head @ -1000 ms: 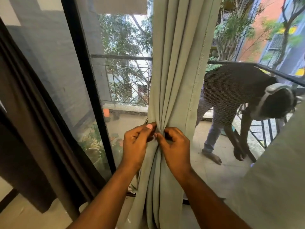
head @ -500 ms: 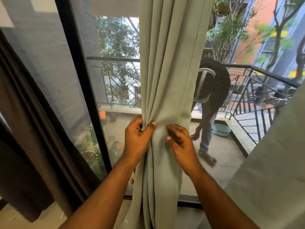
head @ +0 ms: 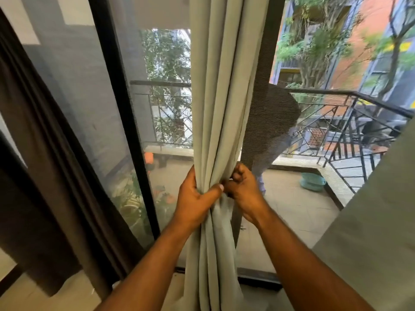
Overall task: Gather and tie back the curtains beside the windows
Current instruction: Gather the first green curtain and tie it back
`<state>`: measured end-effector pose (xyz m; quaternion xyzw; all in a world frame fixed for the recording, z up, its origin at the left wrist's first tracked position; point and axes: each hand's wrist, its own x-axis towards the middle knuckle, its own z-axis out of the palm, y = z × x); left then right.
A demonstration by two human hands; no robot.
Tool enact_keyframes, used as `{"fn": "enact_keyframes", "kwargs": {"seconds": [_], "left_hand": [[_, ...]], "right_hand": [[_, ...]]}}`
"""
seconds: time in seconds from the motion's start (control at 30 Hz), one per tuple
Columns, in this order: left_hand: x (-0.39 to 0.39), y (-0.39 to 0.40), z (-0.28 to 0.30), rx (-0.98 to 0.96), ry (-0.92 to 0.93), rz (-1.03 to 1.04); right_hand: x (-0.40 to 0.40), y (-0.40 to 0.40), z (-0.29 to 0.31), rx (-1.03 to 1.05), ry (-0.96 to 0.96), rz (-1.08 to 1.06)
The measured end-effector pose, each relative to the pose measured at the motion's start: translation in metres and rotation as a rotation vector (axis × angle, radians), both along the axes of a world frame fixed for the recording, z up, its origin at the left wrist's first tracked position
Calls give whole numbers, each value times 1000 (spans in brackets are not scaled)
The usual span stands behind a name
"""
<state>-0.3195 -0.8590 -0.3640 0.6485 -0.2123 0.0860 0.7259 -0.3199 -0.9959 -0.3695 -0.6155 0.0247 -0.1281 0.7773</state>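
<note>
Against the window glass (head: pixel 166 122), both grips, left hand (head: pixel 193 198) and right hand (head: pixel 243 189), clench the gathered green curtain (head: pixel 222 97) between them.

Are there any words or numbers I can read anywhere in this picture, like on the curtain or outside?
None can be read.
Pale green fabric curtain: plain, no print.
Yellow patches on the orange building wall: maybe signs, too blurred to tell.
Teal round basin on the balcony floor: no label visible.
</note>
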Motion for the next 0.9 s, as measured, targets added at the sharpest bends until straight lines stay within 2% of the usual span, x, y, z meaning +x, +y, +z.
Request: {"fn": "enact_keyframes", "kwargs": {"seconds": [0.1, 0.23, 0.47, 0.53, 0.7, 0.8, 0.9], "left_hand": [[4, 5, 2, 28, -26, 106], [2, 7, 4, 26, -32, 128], [-3, 1, -2, 10, -19, 101], [-5, 3, -6, 16, -12, 133], [-5, 11, -18, 49, -69, 246], [-11, 13, -19, -17, 30, 68], [-18, 15, -22, -196, 230, -122]], "right_hand": [[2, -15, 1, -96, -19, -78], [4, -37, 9, -231, -81, -166], [23, 2, -15, -649, -180, -397], [14, 13, -23, -611, -161, -334], [-21, 32, -32, -320, -100, -8], [-33, 38, -34, -169, -112, 126], [-33, 39, -33, -194, -107, 64]]}}
